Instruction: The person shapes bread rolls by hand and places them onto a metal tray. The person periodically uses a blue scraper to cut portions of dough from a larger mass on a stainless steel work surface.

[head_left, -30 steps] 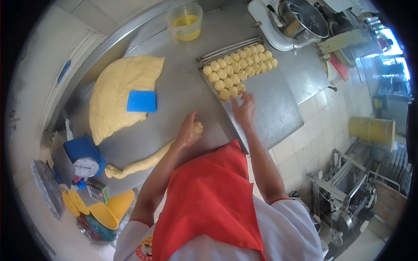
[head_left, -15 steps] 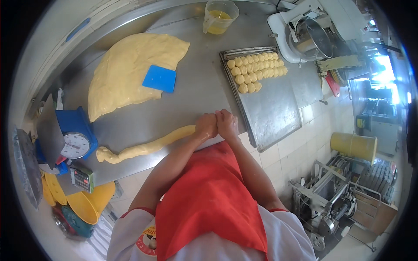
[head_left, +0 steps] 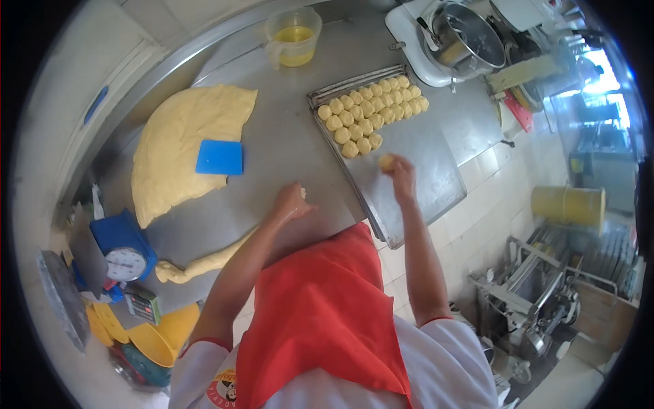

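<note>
My left hand (head_left: pixel 291 201) is curled closed around some dough above the steel table, at the upper end of a long dough rope (head_left: pixel 208 262). My right hand (head_left: pixel 402 174) holds a small dough ball (head_left: pixel 387 162) between its fingertips over the metal baking tray (head_left: pixel 426 187), just below rows of dough balls (head_left: pixel 368 109) laid on it. A large slab of pale yellow dough (head_left: pixel 177 129) lies at left, with a blue plastic scraper (head_left: pixel 219 157) resting on it.
A jug of yellow liquid (head_left: pixel 296 44) stands at the back. A mixer with a steel bowl (head_left: pixel 463 37) is at upper right. A blue scale (head_left: pixel 122 245) and calculator (head_left: pixel 143 303) are at left. Yellow containers (head_left: pixel 153 341), a yellow drum (head_left: pixel 565 208) and machinery (head_left: pixel 524 307) surround the table.
Half a second ago my hands were together at the table's front edge; they have parted, and my right hand has moved up and right onto the tray with a dough ball.
</note>
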`<control>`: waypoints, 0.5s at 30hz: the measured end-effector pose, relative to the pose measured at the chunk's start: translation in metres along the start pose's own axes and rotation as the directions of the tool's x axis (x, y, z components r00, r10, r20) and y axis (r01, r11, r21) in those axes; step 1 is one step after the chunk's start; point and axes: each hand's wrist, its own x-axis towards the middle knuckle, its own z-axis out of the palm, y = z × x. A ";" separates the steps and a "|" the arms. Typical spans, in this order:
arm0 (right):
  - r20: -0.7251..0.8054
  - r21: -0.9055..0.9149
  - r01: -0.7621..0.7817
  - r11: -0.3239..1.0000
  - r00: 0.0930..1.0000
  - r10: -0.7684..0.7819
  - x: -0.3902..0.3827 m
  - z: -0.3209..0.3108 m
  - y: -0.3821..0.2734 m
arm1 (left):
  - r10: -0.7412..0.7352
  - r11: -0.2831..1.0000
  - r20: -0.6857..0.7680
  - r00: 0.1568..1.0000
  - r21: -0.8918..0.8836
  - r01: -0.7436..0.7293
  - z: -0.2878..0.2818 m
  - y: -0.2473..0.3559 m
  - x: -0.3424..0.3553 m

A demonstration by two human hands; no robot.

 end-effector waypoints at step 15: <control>0.522 -0.471 0.301 0.829 0.853 -0.013 -0.070 0.098 -0.001 | 0.161 0.898 -0.270 0.949 -0.359 -0.254 0.015 -0.012 -0.031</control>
